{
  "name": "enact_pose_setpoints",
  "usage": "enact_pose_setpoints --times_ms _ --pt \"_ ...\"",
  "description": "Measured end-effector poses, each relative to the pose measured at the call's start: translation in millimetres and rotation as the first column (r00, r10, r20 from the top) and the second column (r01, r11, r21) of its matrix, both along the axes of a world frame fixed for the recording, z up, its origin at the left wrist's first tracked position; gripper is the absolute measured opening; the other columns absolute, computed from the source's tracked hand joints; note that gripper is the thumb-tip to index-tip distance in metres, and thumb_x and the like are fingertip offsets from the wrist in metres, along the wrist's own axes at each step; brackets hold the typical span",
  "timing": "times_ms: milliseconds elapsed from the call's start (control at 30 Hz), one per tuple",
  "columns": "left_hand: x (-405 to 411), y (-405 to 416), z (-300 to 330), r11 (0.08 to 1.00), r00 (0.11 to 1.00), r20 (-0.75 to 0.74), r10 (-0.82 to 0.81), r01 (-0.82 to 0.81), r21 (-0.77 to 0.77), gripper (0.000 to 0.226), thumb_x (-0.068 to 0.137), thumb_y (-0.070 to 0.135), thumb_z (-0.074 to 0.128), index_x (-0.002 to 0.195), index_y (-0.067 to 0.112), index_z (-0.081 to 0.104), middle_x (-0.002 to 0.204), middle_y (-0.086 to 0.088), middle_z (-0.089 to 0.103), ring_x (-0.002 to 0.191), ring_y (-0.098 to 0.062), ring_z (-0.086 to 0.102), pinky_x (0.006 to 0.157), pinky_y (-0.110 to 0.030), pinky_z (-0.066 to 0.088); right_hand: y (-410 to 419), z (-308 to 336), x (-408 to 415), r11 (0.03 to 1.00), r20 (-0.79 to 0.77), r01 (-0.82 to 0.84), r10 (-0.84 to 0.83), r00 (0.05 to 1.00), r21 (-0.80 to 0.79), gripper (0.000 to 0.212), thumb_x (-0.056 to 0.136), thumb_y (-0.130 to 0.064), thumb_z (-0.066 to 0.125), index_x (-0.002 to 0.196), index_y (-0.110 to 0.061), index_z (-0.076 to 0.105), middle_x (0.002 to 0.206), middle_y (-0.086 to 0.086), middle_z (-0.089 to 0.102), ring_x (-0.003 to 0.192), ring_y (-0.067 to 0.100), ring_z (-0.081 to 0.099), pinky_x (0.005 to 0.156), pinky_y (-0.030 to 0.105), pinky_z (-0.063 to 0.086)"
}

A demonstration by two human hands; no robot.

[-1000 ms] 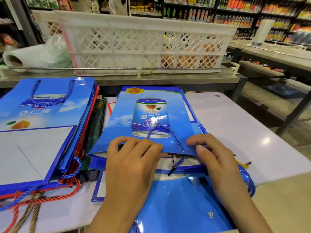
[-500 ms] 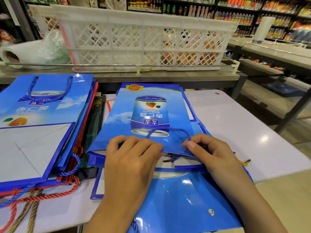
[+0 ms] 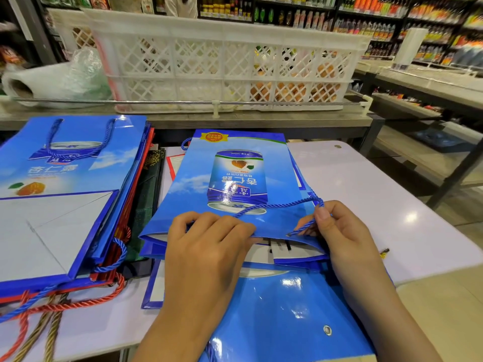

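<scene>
We work at the mouth of the blue gift bag [image 3: 235, 178]. It lies flat on the white table [image 3: 366, 192], its long axis running from 12 to 6 o'clock, with the open mouth at the 6 o'clock end, nearest us. Our left hand [image 3: 209, 246] grips the near edge of the front panel, fingers curled on top and thumb along the rim. Our right hand [image 3: 342, 236] pinches the blue rope handle [image 3: 277, 206] between thumb and forefinger at the bag's right corner.

The cord runs from under the left fingers toward 2 o'clock, loops at the right fingertips, then drops toward 8 o'clock into the eyelet [image 3: 288, 234] in the rim. We judge that the next move turns on that eyelet. It lies just beside the right hand, at its 9 o'clock, and nearer to it than to the left. So the right hand should work the cord while the left pins the panel.

A stack of bags [image 3: 65, 178] lies at 9 o'clock, and a white crate [image 3: 222, 61] stands at 12 o'clock.
</scene>
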State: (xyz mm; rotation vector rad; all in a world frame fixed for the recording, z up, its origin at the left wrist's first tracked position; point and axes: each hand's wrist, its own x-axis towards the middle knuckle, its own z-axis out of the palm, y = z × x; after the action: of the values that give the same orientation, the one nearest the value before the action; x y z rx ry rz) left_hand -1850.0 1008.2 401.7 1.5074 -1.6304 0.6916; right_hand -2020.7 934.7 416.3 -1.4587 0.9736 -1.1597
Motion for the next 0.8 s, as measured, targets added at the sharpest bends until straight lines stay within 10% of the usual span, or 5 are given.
enact_pose_setpoints --times_ms 300,600,800 --pt "-0.6 0.5 -0.4 1.0 0.999 -0.04 -0.013 0.013 0.014 0.022 0.088 0.031 0.056 0.082 0.02 0.074 0.079 0.01 0.069 0.071 -0.017 0.063 0.08 -0.03 0.032 2.5 1.7 -2.7 0.999 0.13 0.0 -0.007 0.992 0.053 0.034 0.087 -0.036 0.052 0.09 -0.003 0.057 0.077 0.006 0.071 0.067 0.019 0.068 0.054 0.022 0.053" --pt "1.7 5.7 11.0 0.994 0.963 -0.268 -0.014 -0.017 -0.112 0.019 0.09 0.03 0.057 0.09 0.02 0.074 0.087 0.011 0.07 0.085 -0.009 0.059 0.08 -0.031 0.036 -7.1 9.0 -8.1 0.988 0.29 0.066 -0.104 0.951 0.137 0.038 0.092 0.011 0.043 0.105 -0.019 0.063 0.105 0.004 0.071 0.103 0.018 0.066 0.084 0.028 0.055" --pt "2.9 7.8 17.6 0.986 0.952 -0.304 -0.036 -0.016 -0.165 0.021 0.088 0.03 0.057 0.092 0.019 0.075 0.089 0.009 0.07 0.086 -0.009 0.058 0.079 -0.03 0.035 -10.3 29.0 -4.6 0.956 0.27 -0.018 -0.065 0.961 0.294 0.032 0.093 -0.036 0.046 0.109 -0.012 0.061 0.098 0.006 0.073 0.084 0.016 0.071 0.075 0.026 0.058"
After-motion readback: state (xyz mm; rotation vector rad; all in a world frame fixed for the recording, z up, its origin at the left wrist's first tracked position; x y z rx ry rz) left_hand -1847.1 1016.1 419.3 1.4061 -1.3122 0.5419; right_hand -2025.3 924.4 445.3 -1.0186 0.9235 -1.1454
